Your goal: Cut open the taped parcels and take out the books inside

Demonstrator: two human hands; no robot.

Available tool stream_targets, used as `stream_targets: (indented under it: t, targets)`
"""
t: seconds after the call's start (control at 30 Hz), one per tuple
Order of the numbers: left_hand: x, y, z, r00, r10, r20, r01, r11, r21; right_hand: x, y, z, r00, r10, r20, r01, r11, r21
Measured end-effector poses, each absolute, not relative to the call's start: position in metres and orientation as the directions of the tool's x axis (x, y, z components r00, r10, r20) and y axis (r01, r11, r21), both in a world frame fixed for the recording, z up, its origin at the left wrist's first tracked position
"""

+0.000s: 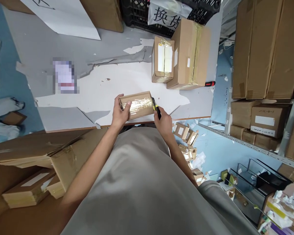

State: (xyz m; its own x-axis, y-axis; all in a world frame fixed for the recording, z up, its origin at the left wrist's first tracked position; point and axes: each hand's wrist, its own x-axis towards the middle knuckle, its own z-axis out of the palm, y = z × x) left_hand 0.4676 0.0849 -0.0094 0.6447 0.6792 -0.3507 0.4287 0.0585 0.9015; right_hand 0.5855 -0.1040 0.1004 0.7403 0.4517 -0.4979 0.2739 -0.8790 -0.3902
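Note:
A small cardboard box (138,105) wrapped in clear tape rests at the near edge of a white table (98,88). My left hand (119,112) grips its left end, thumb on top. My right hand (163,121) holds a yellow and black utility knife (156,108), its tip touching the box's right end.
Two taped cardboard boxes, a small one (163,59) and a larger one (189,54), stand at the far right of the table. A black crate (137,14) sits behind. Shelves of cartons (262,49) line the right. Flattened boxes (34,166) pile at lower left. Cardboard scraps (186,133) litter the floor.

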Motion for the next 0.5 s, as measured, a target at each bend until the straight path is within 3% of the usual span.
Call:
stream_targets:
  t: [0.33, 0.5]
  targets:
    - [0.466, 0.077, -0.011, 0.660, 0.677, -0.325, 0.415, 0.031, 0.909, 0.584, -0.068, 0.134, 0.683, 0.330, -0.651, 0.398, -0.916, -0.047]
    - [0.468, 0.070, -0.014, 0.637, 0.711, -0.296, 0.412, 0.011, 0.911, 0.586, -0.052, 0.133, 0.686, 0.326, -0.651, 0.443, -0.896, 0.018]
